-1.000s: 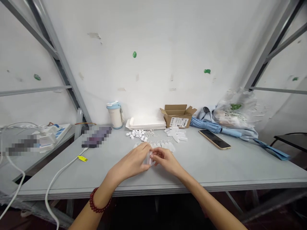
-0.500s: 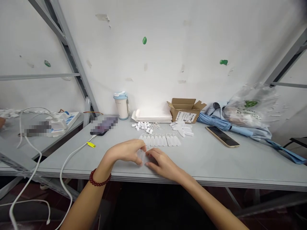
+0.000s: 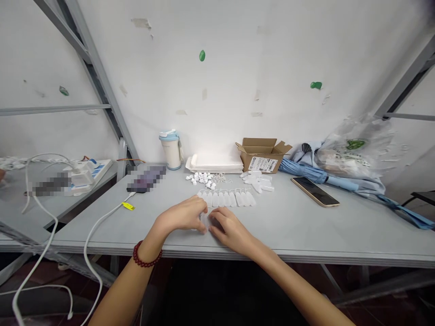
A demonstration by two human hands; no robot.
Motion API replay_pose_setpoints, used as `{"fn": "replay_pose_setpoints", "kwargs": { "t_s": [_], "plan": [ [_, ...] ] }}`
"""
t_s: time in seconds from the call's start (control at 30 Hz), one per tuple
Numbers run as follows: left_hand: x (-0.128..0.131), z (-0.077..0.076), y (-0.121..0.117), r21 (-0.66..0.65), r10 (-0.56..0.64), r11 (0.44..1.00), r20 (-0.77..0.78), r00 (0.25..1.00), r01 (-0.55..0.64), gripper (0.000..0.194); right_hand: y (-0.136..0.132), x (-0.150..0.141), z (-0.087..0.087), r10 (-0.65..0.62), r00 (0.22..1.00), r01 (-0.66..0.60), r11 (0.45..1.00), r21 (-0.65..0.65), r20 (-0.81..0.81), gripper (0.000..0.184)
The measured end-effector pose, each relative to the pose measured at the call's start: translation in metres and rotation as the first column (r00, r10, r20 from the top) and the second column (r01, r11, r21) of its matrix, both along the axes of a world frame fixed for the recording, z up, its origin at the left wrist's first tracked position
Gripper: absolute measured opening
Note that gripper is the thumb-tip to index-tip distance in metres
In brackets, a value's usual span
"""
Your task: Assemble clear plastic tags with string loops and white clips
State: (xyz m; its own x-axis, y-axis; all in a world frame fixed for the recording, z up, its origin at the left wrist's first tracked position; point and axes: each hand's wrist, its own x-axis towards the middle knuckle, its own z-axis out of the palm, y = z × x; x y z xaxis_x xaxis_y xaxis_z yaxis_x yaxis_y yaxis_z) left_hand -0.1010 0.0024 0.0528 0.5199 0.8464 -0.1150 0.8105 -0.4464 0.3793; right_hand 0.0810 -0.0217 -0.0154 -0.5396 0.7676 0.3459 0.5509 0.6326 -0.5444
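A small translucent plastic piece lies low over the table between my hands, partly hidden by fingers. My left hand is curled around its left side, with thumb and fingertips on it. My right hand is at the piece's right side, fingers bent and thumb apart from the index finger; whether the tips touch it is hard to see. Just beyond my hands, a row of similar translucent pieces with thin cords lies flat. Behind the row sit small white caps, thin white cords and loose clear pieces.
At the back stand a cup with a blue lid, a stack of white sheets and an open cardboard box. A phone and a folded blue umbrella lie right. Left are a blurred-out device and white cable.
My left hand has shifted slightly right, closer to my right hand, and the translucent piece has moved right with it. My right hand is nearly where it was.
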Motion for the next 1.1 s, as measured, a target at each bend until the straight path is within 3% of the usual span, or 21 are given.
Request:
{"fn": "replay_pose_setpoints", "kwargs": {
  "t_s": [0.43, 0.7, 0.9, 1.1],
  "plan": [
    [0.001, 0.003, -0.002, -0.006, 0.002, 1.0, -0.031, 1.0, -0.002, 0.038, -0.002, -0.001, 0.003, 0.023, 0.999, -0.024, 0.999, 0.029, 0.037, 0.02],
    [-0.013, 0.02, -0.007, 0.007, 0.08, 0.997, -0.175, 0.981, -0.08, 0.046, 0.0, -0.001, 0.001, 0.034, 0.999, -0.034, 0.998, 0.054, 0.011, 0.025],
    [-0.013, 0.015, -0.002, -0.023, 0.072, 0.996, -0.316, 0.946, -0.083, 0.053, -0.002, -0.001, 0.001, 0.016, 1.0, -0.016, 0.999, 0.037, -0.018, 0.026],
    [-0.011, 0.014, 0.002, -0.055, 0.056, 0.995, -0.327, 0.943, -0.078, 0.057, -0.006, -0.001, 0.005, 0.031, 0.999, -0.03, 1.0, -0.005, 0.026, 0.027]
  ]
}}
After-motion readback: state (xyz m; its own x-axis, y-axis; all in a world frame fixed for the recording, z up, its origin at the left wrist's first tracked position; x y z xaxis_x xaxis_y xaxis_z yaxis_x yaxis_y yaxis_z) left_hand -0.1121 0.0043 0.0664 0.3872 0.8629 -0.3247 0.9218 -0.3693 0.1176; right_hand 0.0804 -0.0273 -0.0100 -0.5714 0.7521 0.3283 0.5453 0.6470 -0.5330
